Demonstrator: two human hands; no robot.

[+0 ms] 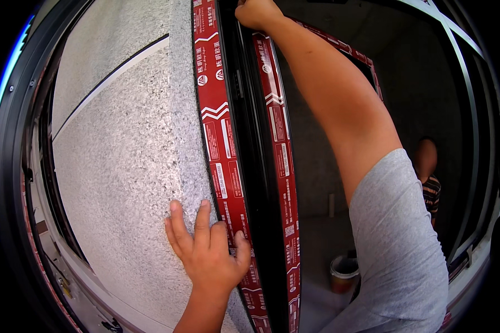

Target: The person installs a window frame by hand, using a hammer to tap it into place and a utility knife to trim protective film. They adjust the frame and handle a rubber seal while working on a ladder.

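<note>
My left hand [208, 250] lies with its fingers spread on the speckled grey wall [122, 139], its thumb over the red film of the window frame. The dark frame has red protective film [216, 100] with white print along its outer face. A second upright strip, the window sash [283, 166], also wears red film, with a dark gap [255, 183] between the two. High up, my right hand [258, 14] reaches to the top of this gap with fingers curled in. The upper picture edge cuts it off, so whatever its fingertips hold is hidden.
Behind the opening is a dim room with a bucket [344, 272] on the floor. A person in a striped top [431, 194] stands at the right, partly behind my grey sleeve. Another dark frame [16, 111] curves along the left side.
</note>
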